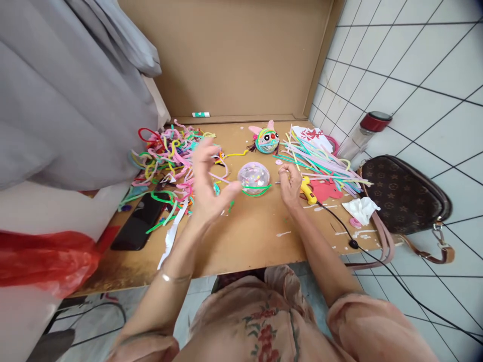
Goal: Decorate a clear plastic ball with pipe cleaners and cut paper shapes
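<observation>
My left hand is raised with fingers spread and thumb apart, left of a clear round ball. The ball sits on the table with colourful specks and a bright green pipe cleaner curved along its near side. To the right of it, my right hand is closed in a pinch; what its fingers hold, if anything, is hidden. A small dark tip shows just left of that hand. Right beside the hand lies a yellow glue gun, partly covered. Behind the ball stands a decorated ball with eyes, a red nose and pink ears.
Tangled pipe cleaners cover the table's left, near a black phone. Straight pipe cleaners lie right, beside red cut-out felt, white tissue, a bottle and a brown handbag. A black cord trails off right.
</observation>
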A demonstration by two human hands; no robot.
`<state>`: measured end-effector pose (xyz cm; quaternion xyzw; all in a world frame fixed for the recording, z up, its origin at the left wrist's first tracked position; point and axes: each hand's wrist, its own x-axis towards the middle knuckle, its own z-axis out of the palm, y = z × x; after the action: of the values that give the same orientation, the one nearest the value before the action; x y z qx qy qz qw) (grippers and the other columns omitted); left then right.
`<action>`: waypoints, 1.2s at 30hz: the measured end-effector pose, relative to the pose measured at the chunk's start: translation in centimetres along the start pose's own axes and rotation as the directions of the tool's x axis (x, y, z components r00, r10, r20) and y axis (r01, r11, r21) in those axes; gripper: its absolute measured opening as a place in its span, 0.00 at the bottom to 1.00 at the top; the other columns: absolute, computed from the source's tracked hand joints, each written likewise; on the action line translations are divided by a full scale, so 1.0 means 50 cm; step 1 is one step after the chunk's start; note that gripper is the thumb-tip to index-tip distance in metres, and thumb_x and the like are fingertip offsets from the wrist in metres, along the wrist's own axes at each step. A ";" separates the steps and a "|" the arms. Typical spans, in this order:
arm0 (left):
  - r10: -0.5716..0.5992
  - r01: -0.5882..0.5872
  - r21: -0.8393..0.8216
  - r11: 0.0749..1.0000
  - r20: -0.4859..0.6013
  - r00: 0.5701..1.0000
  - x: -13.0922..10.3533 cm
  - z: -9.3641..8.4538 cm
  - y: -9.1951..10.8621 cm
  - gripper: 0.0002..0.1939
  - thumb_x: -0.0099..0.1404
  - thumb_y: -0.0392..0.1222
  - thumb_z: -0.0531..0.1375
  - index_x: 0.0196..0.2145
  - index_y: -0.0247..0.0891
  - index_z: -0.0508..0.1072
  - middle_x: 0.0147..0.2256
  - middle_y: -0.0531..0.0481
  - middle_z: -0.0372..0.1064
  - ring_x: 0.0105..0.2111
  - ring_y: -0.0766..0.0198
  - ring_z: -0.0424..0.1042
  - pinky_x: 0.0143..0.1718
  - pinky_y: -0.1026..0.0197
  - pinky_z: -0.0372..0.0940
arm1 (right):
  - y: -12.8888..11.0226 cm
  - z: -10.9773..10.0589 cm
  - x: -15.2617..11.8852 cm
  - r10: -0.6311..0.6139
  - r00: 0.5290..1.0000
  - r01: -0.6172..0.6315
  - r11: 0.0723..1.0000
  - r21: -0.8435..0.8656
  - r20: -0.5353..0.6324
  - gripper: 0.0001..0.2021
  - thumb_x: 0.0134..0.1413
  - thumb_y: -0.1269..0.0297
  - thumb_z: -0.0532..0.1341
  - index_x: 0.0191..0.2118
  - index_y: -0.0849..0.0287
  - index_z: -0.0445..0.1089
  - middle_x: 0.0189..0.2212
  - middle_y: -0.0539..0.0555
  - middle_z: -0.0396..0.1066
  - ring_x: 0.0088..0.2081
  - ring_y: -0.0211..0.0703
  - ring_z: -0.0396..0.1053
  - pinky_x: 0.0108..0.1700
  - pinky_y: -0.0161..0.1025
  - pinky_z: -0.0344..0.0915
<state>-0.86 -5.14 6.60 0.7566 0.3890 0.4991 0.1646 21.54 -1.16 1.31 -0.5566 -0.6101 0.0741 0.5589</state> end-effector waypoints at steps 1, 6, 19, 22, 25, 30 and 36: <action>-0.002 0.001 0.016 1.000 0.029 1.000 0.009 0.010 -0.012 0.38 0.57 0.62 0.63 0.60 0.45 0.60 0.65 0.41 0.48 0.66 0.46 0.50 0.65 0.40 0.51 | 0.003 0.000 -0.001 0.003 1.000 -0.003 1.000 -0.029 0.008 0.10 0.57 0.60 0.47 0.29 0.53 0.62 0.31 0.54 0.69 0.39 0.49 0.68 0.47 0.48 0.63; -0.100 0.094 0.036 0.995 0.344 0.934 0.042 0.059 -0.076 0.46 0.50 0.66 0.66 0.61 0.45 0.62 0.67 0.37 0.44 0.68 0.39 0.44 0.66 0.37 0.45 | 0.021 -0.018 -0.009 -0.030 0.999 0.032 0.994 -0.108 0.022 0.13 0.61 0.57 0.47 0.30 0.53 0.63 0.30 0.54 0.70 0.37 0.48 0.68 0.46 0.47 0.61; -0.182 0.211 -0.079 0.974 0.276 0.944 0.033 0.104 -0.153 0.41 0.54 0.64 0.64 0.60 0.43 0.64 0.65 0.38 0.53 0.66 0.45 0.52 0.66 0.43 0.50 | 0.049 0.007 -0.010 -0.043 0.931 0.087 0.991 -0.105 0.364 0.23 0.67 0.55 0.41 0.55 0.53 0.67 0.54 0.57 0.72 0.62 0.51 0.61 0.66 0.64 0.38; -0.187 0.206 -0.073 0.976 0.207 0.960 0.028 0.121 -0.158 0.40 0.55 0.63 0.63 0.60 0.41 0.63 0.62 0.38 0.58 0.63 0.46 0.57 0.64 0.44 0.53 | 0.043 0.003 -0.007 -0.032 0.903 0.062 0.997 -0.056 0.429 0.22 0.67 0.57 0.42 0.57 0.55 0.64 0.53 0.57 0.73 0.61 0.50 0.63 0.67 0.62 0.38; -0.216 0.232 -0.084 0.969 0.162 0.963 0.022 0.131 -0.169 0.41 0.56 0.62 0.63 0.61 0.39 0.61 0.61 0.38 0.60 0.61 0.47 0.61 0.63 0.45 0.56 | 0.043 0.002 -0.005 -0.028 0.900 0.026 1.000 0.010 0.435 0.21 0.66 0.55 0.43 0.57 0.54 0.63 0.52 0.56 0.75 0.60 0.50 0.65 0.65 0.59 0.47; -0.283 0.304 -0.160 0.939 0.139 0.949 0.020 0.127 -0.189 0.45 0.54 0.65 0.63 0.63 0.39 0.59 0.63 0.37 0.58 0.62 0.47 0.59 0.63 0.45 0.55 | 0.046 0.008 -0.008 -0.038 0.924 -0.007 0.993 0.116 0.380 0.20 0.63 0.57 0.48 0.57 0.56 0.61 0.50 0.59 0.75 0.56 0.51 0.68 0.59 0.55 0.56; -0.296 0.316 -0.196 0.928 0.127 0.947 0.017 0.115 -0.200 0.44 0.56 0.65 0.62 0.62 0.38 0.61 0.64 0.37 0.57 0.63 0.45 0.58 0.63 0.45 0.55 | 0.023 -0.004 -0.016 0.032 0.970 0.019 0.979 -0.204 0.243 0.11 0.55 0.58 0.59 0.38 0.56 0.76 0.39 0.58 0.73 0.47 0.57 0.67 0.52 0.56 0.55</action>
<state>0.14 2.73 -1.83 0.6874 0.4380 0.4698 0.3390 22.19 -1.46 0.08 -0.5998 -0.6770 0.0808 0.4187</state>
